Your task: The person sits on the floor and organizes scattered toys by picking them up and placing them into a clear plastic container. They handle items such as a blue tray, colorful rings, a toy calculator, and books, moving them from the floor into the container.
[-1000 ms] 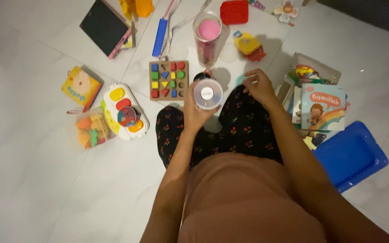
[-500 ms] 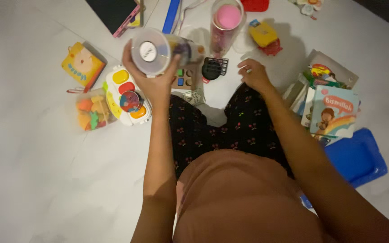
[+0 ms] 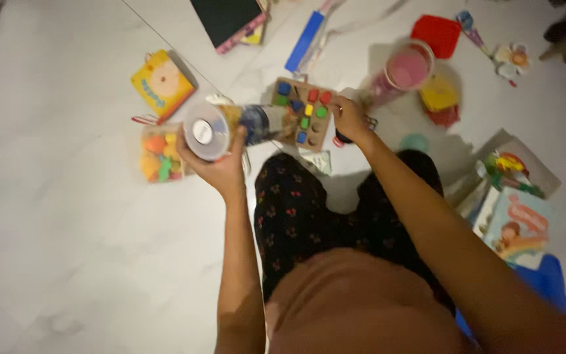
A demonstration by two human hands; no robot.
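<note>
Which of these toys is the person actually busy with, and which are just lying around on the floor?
In hand:
left hand holds a clear jar
right hand rests at the wooden shape board

Lying about:
yellow cloth book
pink-lidded tube
red lid
picture books
black slate

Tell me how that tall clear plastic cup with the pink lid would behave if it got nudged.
The tall clear plastic cup with the pink lid stands upright and looks narrow for its height, so it would probably tip easily. Being round, it would likely roll once down. The smooth white tile floor may let it slide.
</note>
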